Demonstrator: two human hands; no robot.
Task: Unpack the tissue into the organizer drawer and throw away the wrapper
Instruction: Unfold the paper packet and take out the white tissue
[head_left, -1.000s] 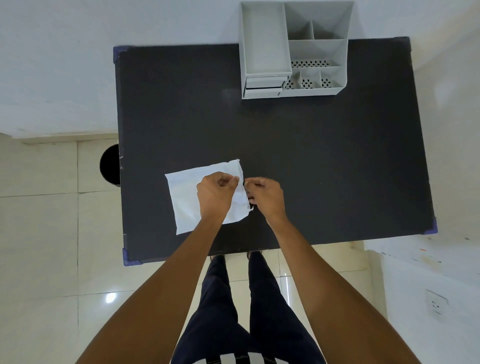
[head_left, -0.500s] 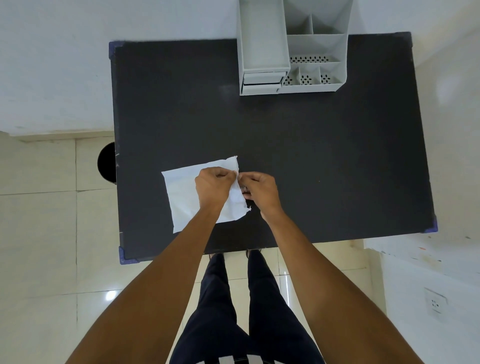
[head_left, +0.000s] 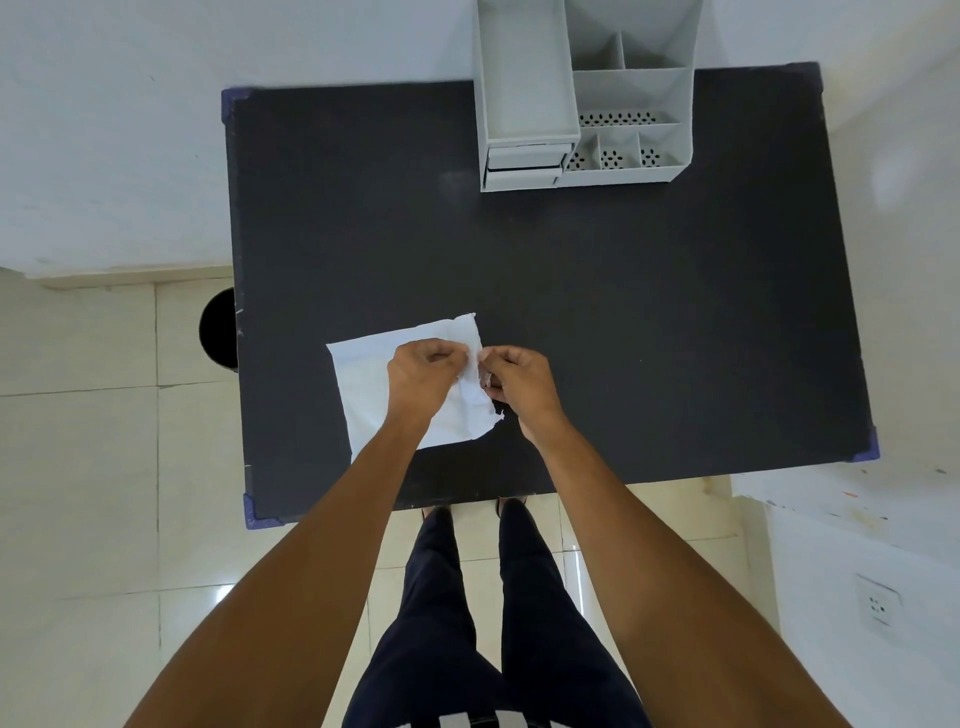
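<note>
A flat white tissue pack (head_left: 363, 384) lies on the black table (head_left: 649, 338), near its front left. My left hand (head_left: 423, 376) rests on the pack and pinches its right edge. My right hand (head_left: 519, 382) pinches the same edge from the right, and a bit of clear wrapper shows under its fingers. The pack's lower right corner looks torn and ragged. The grey desk organizer (head_left: 582, 98) stands at the table's far edge, with two small shut drawers (head_left: 524, 163) at its front left.
A round black bin (head_left: 218, 330) stands on the tiled floor beside the table's left edge, partly hidden by the table. A white wall runs behind the table and along the right side. My legs show below the front edge.
My right hand has moved left until its fingers meet my left hand's at the pack's right edge. The pack itself has stayed in place.
</note>
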